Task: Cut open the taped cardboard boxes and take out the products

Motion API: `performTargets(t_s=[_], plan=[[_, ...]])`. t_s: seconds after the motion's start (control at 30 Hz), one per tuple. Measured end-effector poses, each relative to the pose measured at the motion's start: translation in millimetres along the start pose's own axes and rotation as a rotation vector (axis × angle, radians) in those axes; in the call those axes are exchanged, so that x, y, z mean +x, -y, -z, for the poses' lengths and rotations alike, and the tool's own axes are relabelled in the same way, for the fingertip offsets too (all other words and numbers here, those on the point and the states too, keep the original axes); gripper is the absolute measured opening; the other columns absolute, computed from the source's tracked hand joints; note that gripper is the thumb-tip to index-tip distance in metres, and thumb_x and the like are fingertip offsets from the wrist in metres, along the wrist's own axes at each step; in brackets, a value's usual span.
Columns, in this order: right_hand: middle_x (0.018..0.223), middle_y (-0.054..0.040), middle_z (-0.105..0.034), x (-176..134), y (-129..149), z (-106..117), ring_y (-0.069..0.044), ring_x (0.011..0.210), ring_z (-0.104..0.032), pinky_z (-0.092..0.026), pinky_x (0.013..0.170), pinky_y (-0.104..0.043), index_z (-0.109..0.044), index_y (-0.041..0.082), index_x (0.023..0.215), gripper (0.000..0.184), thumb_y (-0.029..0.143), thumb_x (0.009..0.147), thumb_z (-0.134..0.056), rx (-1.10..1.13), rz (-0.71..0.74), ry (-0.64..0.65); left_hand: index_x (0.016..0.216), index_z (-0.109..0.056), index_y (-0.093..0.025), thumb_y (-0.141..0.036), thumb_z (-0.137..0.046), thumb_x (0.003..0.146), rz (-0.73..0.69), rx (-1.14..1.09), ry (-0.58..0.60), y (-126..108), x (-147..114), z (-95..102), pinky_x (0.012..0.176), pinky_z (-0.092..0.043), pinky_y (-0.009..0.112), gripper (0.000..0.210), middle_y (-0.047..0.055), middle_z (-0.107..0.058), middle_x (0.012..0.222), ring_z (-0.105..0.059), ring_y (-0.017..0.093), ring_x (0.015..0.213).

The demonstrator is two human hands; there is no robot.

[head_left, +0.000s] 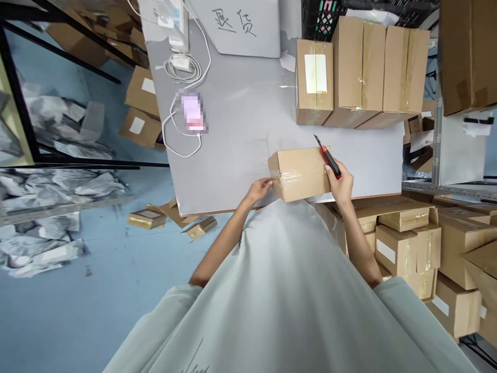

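A taped brown cardboard box [301,173] lies at the near edge of the grey table, close to my body. My right hand [341,181] is closed around a red and black box cutter [331,163], its blade pointing up and to the left. That same hand rests against the right end of the box. At the box's left end, the fingertips of my left hand [259,190] are pressed together against the lower corner. Whether they pinch a flap or some tape there is hidden.
Three taller taped cartons [359,72] stand at the table's back right. A phone [192,111], white cables [184,67] and a grey panel with handwriting [248,26] lie toward the back left. Stacked boxes [407,243] fill the floor on the right; bagged parcels [50,207] sit left.
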State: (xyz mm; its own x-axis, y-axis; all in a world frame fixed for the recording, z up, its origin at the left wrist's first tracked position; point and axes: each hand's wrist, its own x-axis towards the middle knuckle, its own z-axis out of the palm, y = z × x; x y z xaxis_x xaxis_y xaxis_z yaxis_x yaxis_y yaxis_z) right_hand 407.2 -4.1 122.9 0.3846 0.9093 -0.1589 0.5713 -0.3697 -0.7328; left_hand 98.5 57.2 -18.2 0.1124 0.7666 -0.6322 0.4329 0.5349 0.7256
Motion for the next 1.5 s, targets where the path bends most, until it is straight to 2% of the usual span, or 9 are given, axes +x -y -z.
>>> performTargets(t_s=[0.17,0.4,0.57,0.67,0.77,1.0,1.1,1.3,1.5], plan=[[0.163,-0.0194,-0.067,-9,19,-24,-0.031,0.153,-0.061,-0.046,0.131,-0.049,-0.07,0.017,0.151,0.053,0.043,0.114,-0.043,-0.219,0.056,0.017,0.136,-0.076,-0.02,-0.055,-0.079,0.092,-0.267,-0.046,-0.138,-37,-23,36.9,0.096,-0.061,0.039,0.057,0.018,-0.074,0.149,-0.075,0.027,0.113],[0.175,-0.018,-0.054,-14,47,-55,-0.032,0.155,-0.056,-0.046,0.13,-0.055,-0.061,0.021,0.165,0.057,0.035,0.117,-0.033,-0.395,0.043,0.07,0.13,-0.078,-0.021,-0.049,-0.082,0.089,-0.451,-0.004,-0.087,-84,-23,70.1,0.096,-0.063,0.037,0.05,0.012,-0.08,0.132,-0.076,0.027,0.117],[0.174,-0.0201,-0.051,-18,63,-48,-0.035,0.159,-0.049,-0.046,0.128,-0.058,-0.06,0.022,0.166,0.055,0.031,0.117,-0.036,-0.478,0.054,0.034,0.129,-0.077,-0.022,-0.044,-0.081,0.087,-0.484,-0.022,0.006,-83,-10,79.5,0.098,-0.064,0.039,0.047,0.011,-0.077,0.142,-0.075,0.028,0.122],[0.155,-0.0215,-0.068,-38,80,-38,-0.037,0.144,-0.063,-0.052,0.122,-0.055,-0.063,0.022,0.162,0.053,0.036,0.117,-0.038,-0.424,0.037,0.036,0.128,-0.079,-0.023,-0.04,-0.082,0.085,-0.48,-0.034,0.052,-86,-8,82.5,0.099,-0.064,0.04,0.046,0.01,-0.078,0.141,-0.075,0.028,0.122],[0.141,-0.0153,-0.08,-65,99,-37,-0.033,0.124,-0.077,-0.061,0.109,-0.045,-0.065,0.022,0.159,0.052,0.046,0.116,-0.046,-0.303,0.001,0.2,0.124,-0.082,-0.023,-0.037,-0.083,0.082,-0.467,-0.048,0.069,-89,-8,83.7,0.098,-0.063,0.039,0.045,0.008,-0.08,0.136,-0.075,0.027,0.12],[0.137,-0.0072,-0.084,-99,133,-65,-0.025,0.11,-0.086,-0.066,0.102,-0.036,-0.055,0.029,0.17,0.056,0.042,0.117,-0.043,-0.243,-0.094,0.396,0.114,-0.085,-0.019,-0.036,-0.078,0.088,-0.498,-0.065,0.077,-89,-1,85.0,0.091,-0.062,0.035,0.032,0.009,-0.084,0.121,-0.077,0.024,0.107],[0.13,-0.0076,-0.087,-103,144,-74,-0.026,0.109,-0.086,-0.066,0.1,-0.035,-0.054,0.028,0.172,0.056,0.04,0.118,-0.041,-0.333,-0.132,0.396,0.116,-0.085,-0.019,-0.035,-0.078,0.089,-0.511,-0.063,0.099,-88,2,86.0,0.092,-0.062,0.035,0.032,0.009,-0.083,0.123,-0.077,0.023,0.106],[0.144,-0.0116,-0.081,-118,172,-87,-0.032,0.114,-0.085,-0.065,0.091,-0.036,-0.048,0.025,0.176,0.058,0.035,0.12,-0.036,-0.565,-0.183,0.386,0.116,-0.084,-0.021,-0.031,-0.079,0.089,-0.521,-0.062,0.101,-87,2,84.8,0.094,-0.061,0.036,0.03,0.008,-0.083,0.123,-0.075,0.024,0.108],[0.139,-0.013,-0.083,-121,192,-94,-0.033,0.112,-0.084,-0.064,0.091,-0.036,-0.045,0.024,0.178,0.059,0.032,0.12,-0.037,-0.604,-0.225,0.378,0.117,-0.083,-0.021,-0.031,-0.078,0.09,-0.54,-0.064,0.118,-85,1,83.9,0.09,-0.06,0.034,0.029,0.008,-0.082,0.124,-0.076,0.023,0.105]])
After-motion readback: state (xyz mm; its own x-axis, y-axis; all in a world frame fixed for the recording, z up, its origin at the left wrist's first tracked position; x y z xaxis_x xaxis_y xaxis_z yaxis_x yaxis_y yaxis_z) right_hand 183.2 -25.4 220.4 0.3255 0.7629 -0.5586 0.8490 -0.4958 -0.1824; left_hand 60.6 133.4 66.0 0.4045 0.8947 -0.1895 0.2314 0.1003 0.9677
